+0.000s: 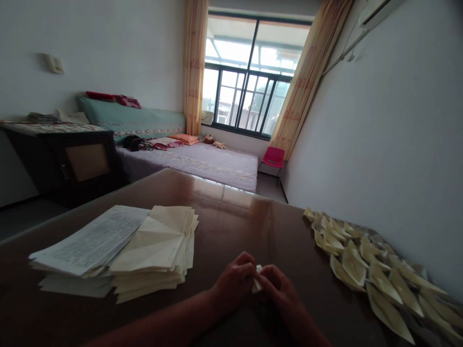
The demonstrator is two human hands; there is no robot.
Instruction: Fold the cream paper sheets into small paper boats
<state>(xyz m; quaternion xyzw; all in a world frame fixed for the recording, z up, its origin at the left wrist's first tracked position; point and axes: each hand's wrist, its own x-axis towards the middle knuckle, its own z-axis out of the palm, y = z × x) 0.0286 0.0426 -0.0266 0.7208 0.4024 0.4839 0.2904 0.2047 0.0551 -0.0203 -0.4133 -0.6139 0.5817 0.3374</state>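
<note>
Centrally, at the near middle of the tabletop (231, 217), the small folded paper (257, 284) is pinched between the left hand (233, 284) and right hand (284, 291), equally close, fingertips meeting and wrists low. It is mostly covered, so its long axis cannot be told. A stack of creased sheets (155, 250) lies left, and a heap of folded paper shapes (361, 262) lies right.

walls white (379, 120) | barred window (249, 91), daylight | peach curtains (195, 67) | bed (202, 164) | pink chair (274, 157) | dark cabinet (72, 159)

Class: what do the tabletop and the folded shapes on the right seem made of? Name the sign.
Tabletop: likely varnished wood, dark brown, glossy, mirroring the window. Folded shapes: thin cream paper, matte, with sharp creases.
</note>
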